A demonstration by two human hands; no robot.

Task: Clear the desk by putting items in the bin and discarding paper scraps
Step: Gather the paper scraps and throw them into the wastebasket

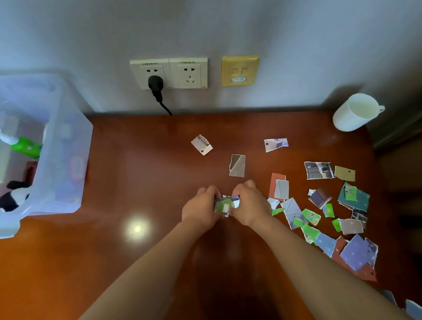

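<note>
Roughly midway, judging by the lie of things. Gripping a small wad [226, 205] of scraps between left hand [201, 206] and right hand [250, 203], fingers of both curled round it, low over the desk [143, 177]; touching it or not, cannot tell. Already in the bin [62, 171], well left of the left hand: a bottle [26, 146] and a plush toy [12, 197]. To gather yet: three loose scraps [237, 166] just beyond the hands, plus a wide scatter [357, 252] right of the right hand, trailing back alongside that forearm. Also out: a mug [355, 113], far beyond and right of the right hand
</note>
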